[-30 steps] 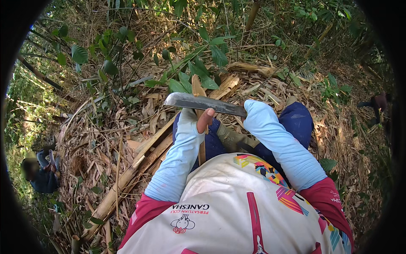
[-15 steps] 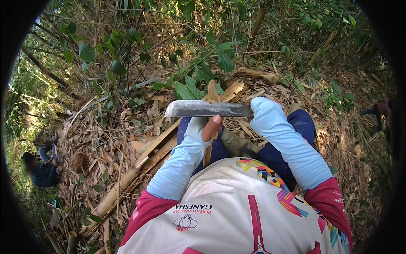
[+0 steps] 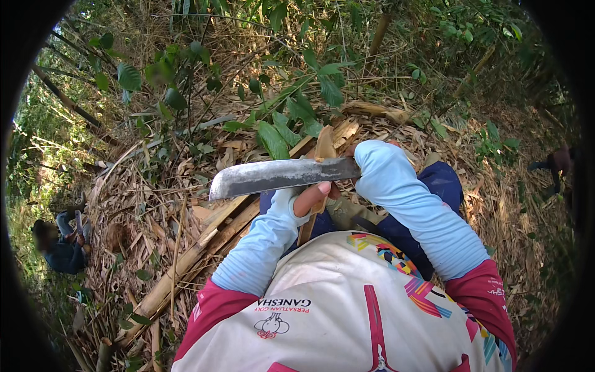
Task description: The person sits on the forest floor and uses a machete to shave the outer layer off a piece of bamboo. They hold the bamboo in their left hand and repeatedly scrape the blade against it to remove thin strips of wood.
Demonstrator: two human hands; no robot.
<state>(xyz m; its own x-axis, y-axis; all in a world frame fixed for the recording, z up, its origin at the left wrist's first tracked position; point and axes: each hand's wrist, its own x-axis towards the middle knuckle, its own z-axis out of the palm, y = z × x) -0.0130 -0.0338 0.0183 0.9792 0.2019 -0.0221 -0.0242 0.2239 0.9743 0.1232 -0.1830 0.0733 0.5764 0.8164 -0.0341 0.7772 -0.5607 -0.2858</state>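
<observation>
A machete (image 3: 266, 177) with a broad, worn grey blade lies nearly level across the view, its tip toward the left. My right hand (image 3: 375, 162), mostly covered by a light blue sleeve, is closed around the handle end. Upright behind and below the blade stands a thin split bamboo strip (image 3: 325, 144). My left hand (image 3: 314, 198) grips this strip just under the blade, with the thumb showing and the other fingers largely hidden. Near its base the blade meets the strip, and a small raised curl shows there. The strip's lower end comes down close to my shirt.
Split bamboo poles (image 3: 180, 270) lie slantwise on dry leaf litter (image 3: 142, 217) at the left. Leafy plants (image 3: 276, 133) grow just ahead. A person (image 3: 65, 245) holding a blade sits at far left; another dark figure (image 3: 559, 164) is at the right edge.
The machete has slid left, its tip dropping a little, and my right hand has moved left with it. The strip's upper end has shifted slightly right and down.
</observation>
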